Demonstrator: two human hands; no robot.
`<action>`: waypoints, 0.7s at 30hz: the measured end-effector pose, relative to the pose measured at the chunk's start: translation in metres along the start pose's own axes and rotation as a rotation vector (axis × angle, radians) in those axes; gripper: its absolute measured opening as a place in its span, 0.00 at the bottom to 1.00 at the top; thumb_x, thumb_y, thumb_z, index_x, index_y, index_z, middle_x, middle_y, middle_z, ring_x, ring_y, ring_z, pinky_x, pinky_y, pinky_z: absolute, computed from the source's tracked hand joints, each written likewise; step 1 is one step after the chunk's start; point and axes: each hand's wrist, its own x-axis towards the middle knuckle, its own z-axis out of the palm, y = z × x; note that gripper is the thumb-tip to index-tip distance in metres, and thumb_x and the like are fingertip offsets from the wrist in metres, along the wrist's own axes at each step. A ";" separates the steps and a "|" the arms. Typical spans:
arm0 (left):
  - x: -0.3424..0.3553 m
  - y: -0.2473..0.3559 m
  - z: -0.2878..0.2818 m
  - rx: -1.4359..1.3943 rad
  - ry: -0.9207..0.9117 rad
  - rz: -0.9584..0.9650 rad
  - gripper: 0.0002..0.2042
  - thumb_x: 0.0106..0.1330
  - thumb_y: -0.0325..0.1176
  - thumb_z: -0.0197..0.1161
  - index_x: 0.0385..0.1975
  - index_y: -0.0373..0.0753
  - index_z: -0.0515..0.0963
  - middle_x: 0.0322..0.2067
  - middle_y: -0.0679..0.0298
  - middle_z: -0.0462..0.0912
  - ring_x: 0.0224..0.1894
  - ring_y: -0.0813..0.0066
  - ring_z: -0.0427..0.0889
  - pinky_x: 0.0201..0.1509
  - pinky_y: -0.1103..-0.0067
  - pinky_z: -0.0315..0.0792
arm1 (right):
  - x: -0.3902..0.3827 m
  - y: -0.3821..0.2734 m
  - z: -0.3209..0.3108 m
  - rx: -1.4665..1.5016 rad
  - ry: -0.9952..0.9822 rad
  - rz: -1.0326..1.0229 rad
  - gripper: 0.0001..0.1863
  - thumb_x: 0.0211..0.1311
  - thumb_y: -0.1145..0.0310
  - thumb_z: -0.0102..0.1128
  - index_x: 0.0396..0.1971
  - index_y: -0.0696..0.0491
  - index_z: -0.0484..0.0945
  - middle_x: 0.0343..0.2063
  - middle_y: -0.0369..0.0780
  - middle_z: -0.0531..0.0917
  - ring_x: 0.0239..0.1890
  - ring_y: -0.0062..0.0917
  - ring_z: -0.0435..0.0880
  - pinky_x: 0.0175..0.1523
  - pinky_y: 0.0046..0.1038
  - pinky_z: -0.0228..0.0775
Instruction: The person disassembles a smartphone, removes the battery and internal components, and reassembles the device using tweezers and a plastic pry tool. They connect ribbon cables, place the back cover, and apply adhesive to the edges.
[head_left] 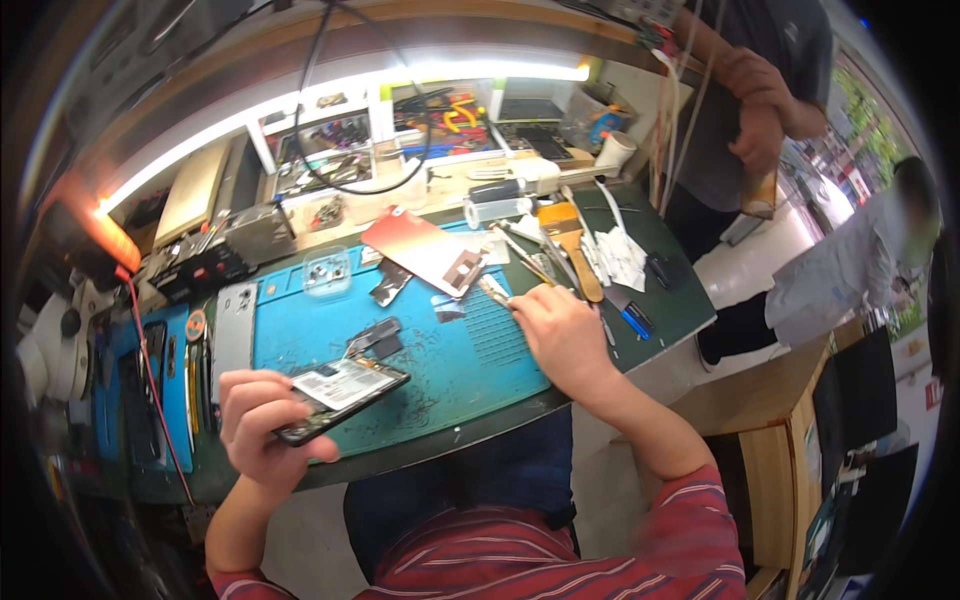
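Observation:
My left hand grips an opened phone by its edge, tilted over the front of the blue work mat. Its white-labelled battery shows, and a small dark part lies just behind it. Over the mat's right side, my right hand has its fingers closed at the end of a small, light-coloured strip; whether it holds the strip or only touches it I cannot make out. Beyond lie a red-and-white phone back panel, a dark flat piece and a clear box of small parts.
Right of the mat lie a wide wooden-handled brush, crumpled white tissue and a blue object. A silver phone-like panel is at left. A black cable hangs ahead. Two other people stand at the right.

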 end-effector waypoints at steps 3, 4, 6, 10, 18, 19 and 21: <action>-0.006 -0.005 -0.002 -0.024 0.092 -0.181 0.30 0.66 0.65 0.71 0.37 0.37 0.79 0.33 0.61 0.83 0.38 0.61 0.81 0.44 0.71 0.76 | -0.007 -0.007 0.006 -0.178 0.136 -0.145 0.11 0.61 0.72 0.65 0.43 0.54 0.86 0.31 0.36 0.80 0.36 0.28 0.83 0.40 0.31 0.76; -0.009 -0.010 0.000 -0.075 0.128 -0.242 0.29 0.68 0.63 0.71 0.38 0.36 0.79 0.34 0.61 0.83 0.39 0.63 0.81 0.45 0.72 0.75 | -0.009 -0.006 0.004 -0.199 0.144 -0.141 0.12 0.60 0.72 0.65 0.44 0.55 0.85 0.31 0.36 0.80 0.36 0.27 0.83 0.39 0.30 0.76; -0.010 -0.015 -0.001 -0.149 0.183 -0.409 0.26 0.73 0.59 0.71 0.41 0.36 0.80 0.35 0.63 0.83 0.39 0.70 0.80 0.46 0.77 0.73 | -0.011 -0.005 0.003 -0.224 0.156 -0.148 0.13 0.59 0.73 0.64 0.44 0.56 0.85 0.30 0.35 0.79 0.35 0.26 0.82 0.38 0.29 0.74; 0.005 -0.022 -0.007 -0.137 0.160 -0.636 0.20 0.80 0.49 0.67 0.47 0.35 0.83 0.38 0.66 0.82 0.40 0.80 0.77 0.46 0.83 0.69 | -0.004 -0.001 -0.004 -0.037 0.196 -0.100 0.12 0.59 0.74 0.71 0.44 0.51 0.89 0.36 0.34 0.87 0.39 0.29 0.87 0.44 0.30 0.77; 0.015 -0.044 0.001 -0.188 0.154 -0.696 0.15 0.84 0.41 0.63 0.51 0.34 0.85 0.43 0.65 0.85 0.45 0.80 0.82 0.56 0.81 0.73 | 0.042 0.084 -0.011 0.142 -0.061 0.102 0.08 0.68 0.67 0.72 0.44 0.49 0.87 0.42 0.39 0.85 0.51 0.38 0.84 0.56 0.39 0.77; 0.015 -0.044 0.001 -0.205 0.163 -0.703 0.14 0.84 0.41 0.63 0.51 0.34 0.85 0.43 0.65 0.85 0.46 0.79 0.83 0.58 0.80 0.74 | 0.051 0.092 -0.013 0.131 -0.193 0.105 0.10 0.68 0.67 0.73 0.46 0.48 0.87 0.43 0.39 0.84 0.52 0.38 0.84 0.57 0.39 0.77; 0.012 -0.045 -0.001 -0.163 0.147 -0.695 0.15 0.84 0.41 0.63 0.52 0.34 0.84 0.43 0.65 0.85 0.48 0.78 0.84 0.60 0.79 0.74 | 0.070 0.097 -0.019 0.117 -0.461 0.105 0.14 0.67 0.66 0.75 0.51 0.47 0.86 0.44 0.40 0.83 0.55 0.37 0.83 0.58 0.39 0.76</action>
